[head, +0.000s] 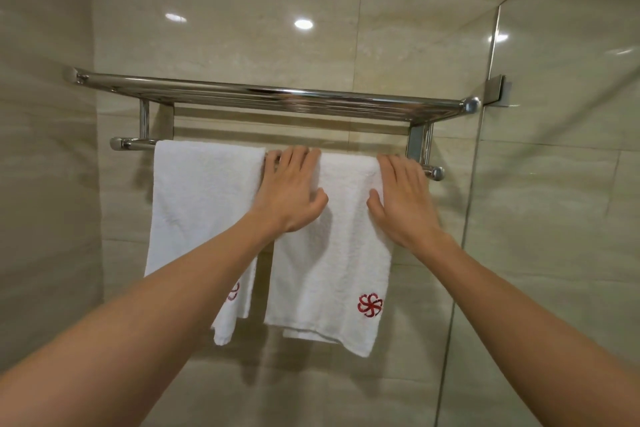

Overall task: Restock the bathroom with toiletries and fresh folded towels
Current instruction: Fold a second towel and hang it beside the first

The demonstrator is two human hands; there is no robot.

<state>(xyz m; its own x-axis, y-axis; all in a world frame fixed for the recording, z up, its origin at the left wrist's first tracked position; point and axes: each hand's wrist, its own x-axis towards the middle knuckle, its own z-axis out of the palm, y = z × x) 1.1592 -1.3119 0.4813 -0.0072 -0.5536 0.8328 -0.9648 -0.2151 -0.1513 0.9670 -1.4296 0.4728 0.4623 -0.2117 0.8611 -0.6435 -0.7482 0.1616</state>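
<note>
Right towel and left towel, both white, hang against a beige tiled wall. A glass panel stands at 3 o'clock. At 12 o'clock is a chrome rack, and both towels drape over its lower bar: the left at 9 o'clock, the right from centre toward 6 o'clock, narrowly apart. The left hand and right hand lie flat on the right towel's upper edges, fingers straight, grasping nothing. A red emblem marks its 5 o'clock corner.

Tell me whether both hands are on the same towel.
Yes: the left hand and right hand both lie flat on the right-hand towel.
</note>
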